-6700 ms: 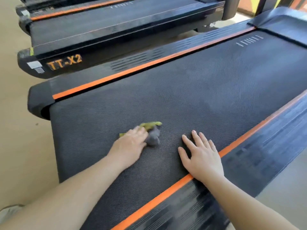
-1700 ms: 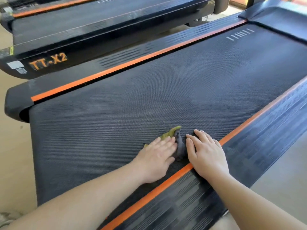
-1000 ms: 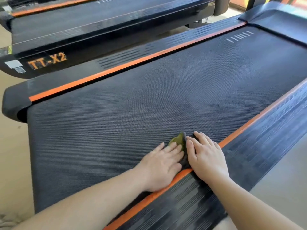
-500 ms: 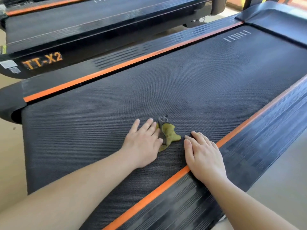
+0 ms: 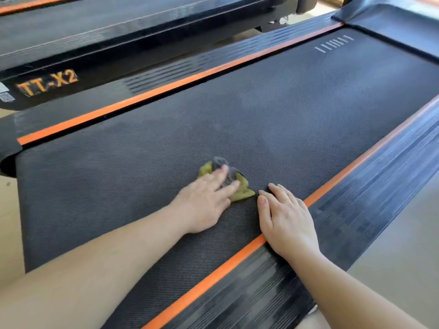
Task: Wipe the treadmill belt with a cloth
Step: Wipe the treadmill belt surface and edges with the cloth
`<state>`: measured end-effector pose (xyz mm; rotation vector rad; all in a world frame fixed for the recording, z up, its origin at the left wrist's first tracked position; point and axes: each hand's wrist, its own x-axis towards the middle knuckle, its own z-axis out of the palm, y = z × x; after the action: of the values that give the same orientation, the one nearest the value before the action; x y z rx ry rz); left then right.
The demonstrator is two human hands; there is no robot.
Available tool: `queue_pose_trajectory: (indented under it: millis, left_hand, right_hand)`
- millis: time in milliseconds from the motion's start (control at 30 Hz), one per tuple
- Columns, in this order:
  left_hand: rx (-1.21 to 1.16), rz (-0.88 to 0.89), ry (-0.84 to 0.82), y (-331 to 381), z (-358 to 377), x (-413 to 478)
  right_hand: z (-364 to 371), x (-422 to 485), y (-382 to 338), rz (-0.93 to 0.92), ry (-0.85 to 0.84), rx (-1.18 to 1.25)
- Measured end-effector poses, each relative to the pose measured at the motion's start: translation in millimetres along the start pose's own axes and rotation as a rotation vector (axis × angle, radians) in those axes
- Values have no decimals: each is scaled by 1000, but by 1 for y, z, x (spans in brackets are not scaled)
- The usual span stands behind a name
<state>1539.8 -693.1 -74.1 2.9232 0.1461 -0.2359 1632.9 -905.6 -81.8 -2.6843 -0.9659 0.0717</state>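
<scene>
The dark textured treadmill belt (image 5: 273, 119) runs from lower left to upper right between two orange stripes. A small crumpled cloth (image 5: 240, 189), green-yellow with a grey part, lies on the belt near its right side. My left hand (image 5: 206, 205) presses flat on the cloth with straight fingers, blurred by motion; most of the cloth shows beyond the fingertips. My right hand (image 5: 285, 222) rests flat on the belt by the right orange stripe (image 5: 213, 274), its fingertips just right of the cloth.
A ribbed black side rail (image 5: 344, 222) borders the belt on the right, with bare floor (image 5: 403, 245) beyond. A second treadmill marked TT-X2 (image 5: 47, 83) stands close on the left. The black motor cover (image 5: 392, 17) rises at the belt's far end.
My left hand has slid the cloth to the left and farther up the belt, away from the right orange stripe. My right hand has stayed flat in about the same place.
</scene>
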Motion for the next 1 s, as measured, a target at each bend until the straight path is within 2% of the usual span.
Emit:
queue_pose_trajectory:
  millis: [67, 100, 233, 333, 367, 433, 533, 633, 700, 767, 800, 900, 1000]
  left_hand:
    - [16, -136, 38, 3, 2, 2]
    - [-20, -140, 76, 11, 7, 0]
    - [-516, 0, 79, 42, 17, -16]
    - [-687, -152, 252, 26, -9, -23]
    - [-685, -197, 271, 18, -18, -29]
    - [-582, -238, 188, 5, -28, -48]
    - [-190, -323, -57, -8, -21, -85]
    - [26, -455, -107, -15, -1, -112]
    - [-5, -489, -94, -19, 12, -119]
    - [-58, -489, -106, -24, 23, -124]
    - [-79, -491, -114, -27, 25, -125]
    - [-147, -483, -154, -36, 27, -124]
    - [-137, -478, -158, -38, 30, -124]
  right_hand:
    - [1, -1, 0, 2, 7, 0]
    - [1, -1, 0, 4, 18, 1]
    - [4, 1, 2, -11, 39, -2]
    - [3, 1, 4, -10, 42, 1]
    - [2, 2, 3, -4, 30, 2]
    - [-1, 1, 1, 2, 0, -12]
    - [-5, -3, 1, -19, -26, -31]
    - [-8, -8, -19, -207, 39, -49]
    - [-6, 0, -47, -413, 26, 0]
    - [0, 10, -79, -584, -126, -23]
    - [4, 14, -90, -611, -213, -69]
    - [11, 34, -85, -479, -379, -218]
    - [14, 49, -62, -456, -402, -229]
